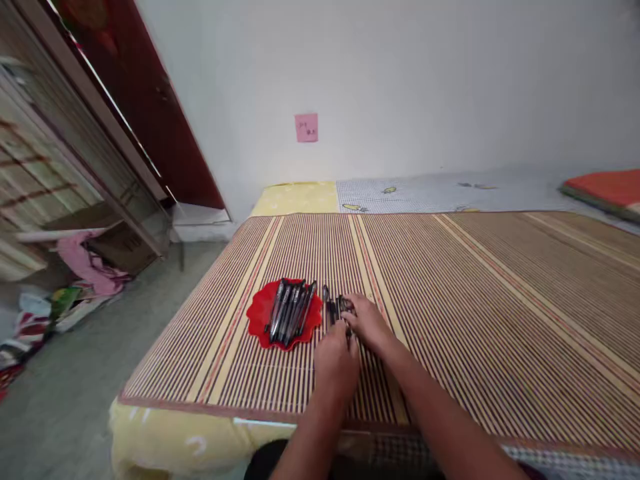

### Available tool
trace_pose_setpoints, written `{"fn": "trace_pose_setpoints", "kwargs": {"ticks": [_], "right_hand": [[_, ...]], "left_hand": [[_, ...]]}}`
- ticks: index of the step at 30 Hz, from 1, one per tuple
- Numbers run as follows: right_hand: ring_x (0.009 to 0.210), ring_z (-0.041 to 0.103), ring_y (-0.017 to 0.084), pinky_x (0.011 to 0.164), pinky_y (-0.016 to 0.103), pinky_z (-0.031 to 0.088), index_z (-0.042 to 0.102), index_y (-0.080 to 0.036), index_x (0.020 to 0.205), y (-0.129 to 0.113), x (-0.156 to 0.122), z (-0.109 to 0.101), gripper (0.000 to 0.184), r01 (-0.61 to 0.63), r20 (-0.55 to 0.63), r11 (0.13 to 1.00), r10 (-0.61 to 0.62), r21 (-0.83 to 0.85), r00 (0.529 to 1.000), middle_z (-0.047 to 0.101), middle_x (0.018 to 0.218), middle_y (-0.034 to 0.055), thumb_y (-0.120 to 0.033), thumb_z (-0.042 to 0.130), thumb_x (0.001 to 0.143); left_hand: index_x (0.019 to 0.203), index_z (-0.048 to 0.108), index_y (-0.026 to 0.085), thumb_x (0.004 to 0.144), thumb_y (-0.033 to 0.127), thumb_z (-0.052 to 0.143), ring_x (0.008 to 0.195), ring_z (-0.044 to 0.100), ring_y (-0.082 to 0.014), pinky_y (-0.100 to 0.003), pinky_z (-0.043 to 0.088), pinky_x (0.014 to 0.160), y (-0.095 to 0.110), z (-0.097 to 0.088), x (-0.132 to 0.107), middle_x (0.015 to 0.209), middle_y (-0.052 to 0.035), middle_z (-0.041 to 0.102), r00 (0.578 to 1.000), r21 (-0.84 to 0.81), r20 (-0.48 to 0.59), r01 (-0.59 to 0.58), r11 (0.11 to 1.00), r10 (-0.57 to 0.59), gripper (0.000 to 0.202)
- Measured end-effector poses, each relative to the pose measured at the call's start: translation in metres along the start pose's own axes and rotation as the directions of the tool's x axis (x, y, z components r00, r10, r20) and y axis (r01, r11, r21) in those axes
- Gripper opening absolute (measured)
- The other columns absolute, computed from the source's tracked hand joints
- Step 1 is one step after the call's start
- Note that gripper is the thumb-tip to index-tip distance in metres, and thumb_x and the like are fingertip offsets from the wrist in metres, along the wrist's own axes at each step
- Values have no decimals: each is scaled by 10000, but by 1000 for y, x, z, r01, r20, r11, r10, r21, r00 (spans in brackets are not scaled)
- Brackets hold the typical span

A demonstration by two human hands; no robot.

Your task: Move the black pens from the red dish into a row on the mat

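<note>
A red plate with a scalloped rim [254, 315] lies on the striped mat, holding several black and clear pens [290, 312]. Just right of the plate, a few dark pens [331, 308] lie on the mat. My left hand [337, 357] is closed over the near ends of these pens, its fingertips mostly hidden behind the knuckles. My right hand [367, 321] reaches in from the right, its fingers curled around a dark pen [343, 305] at its upper end. Both hands are close together, almost touching.
The striped bamboo mat [450, 320] covers a bed with a yellow sheet [170, 437] along its near edge. A folded orange cloth [607, 187] lies at the far right. Behind stands a white wall with a pink note [306, 127]; a dark red door [165, 127] is at left.
</note>
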State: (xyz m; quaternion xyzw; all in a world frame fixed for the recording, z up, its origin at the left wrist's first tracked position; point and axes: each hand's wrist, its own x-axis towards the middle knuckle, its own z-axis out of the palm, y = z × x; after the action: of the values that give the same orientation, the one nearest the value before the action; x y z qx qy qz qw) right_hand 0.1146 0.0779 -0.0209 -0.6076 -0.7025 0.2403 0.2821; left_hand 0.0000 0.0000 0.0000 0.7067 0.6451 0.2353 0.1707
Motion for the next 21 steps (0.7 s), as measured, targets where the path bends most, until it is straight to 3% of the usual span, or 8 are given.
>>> {"fn": "trace_pose_setpoints", "kwargs": {"ticks": [12,16,21], "right_hand": [[995,663,217,897,316,494,651,-91,1183,-4,18,9,373,-50,-78,998,53,37,996,702,1108,139,-135,678,814],[977,676,199,895,303,503,651,-97,1181,-2,18,11,380,-59,-94,991,70,118,993,706,1098,126,-115,672,802],[993,662,198,915,308,494,650,-126,1171,1,19,10,385,-25,-103,997,33,76,994,691,1123,112,-95,664,788]], "left_hand": [[1010,630,171,910,163,518,930,689,-242,-318,446,750,3,-1,-2,984,-79,738,1000,-46,0,6,999,-6,151],[970,624,174,886,154,540,920,684,-243,-323,447,745,3,-2,-1,968,-71,727,1000,0,17,26,1000,-26,120],[1104,593,144,885,71,474,956,688,-245,-328,457,764,3,-4,2,1016,-109,726,990,108,82,102,989,-111,260]]}}
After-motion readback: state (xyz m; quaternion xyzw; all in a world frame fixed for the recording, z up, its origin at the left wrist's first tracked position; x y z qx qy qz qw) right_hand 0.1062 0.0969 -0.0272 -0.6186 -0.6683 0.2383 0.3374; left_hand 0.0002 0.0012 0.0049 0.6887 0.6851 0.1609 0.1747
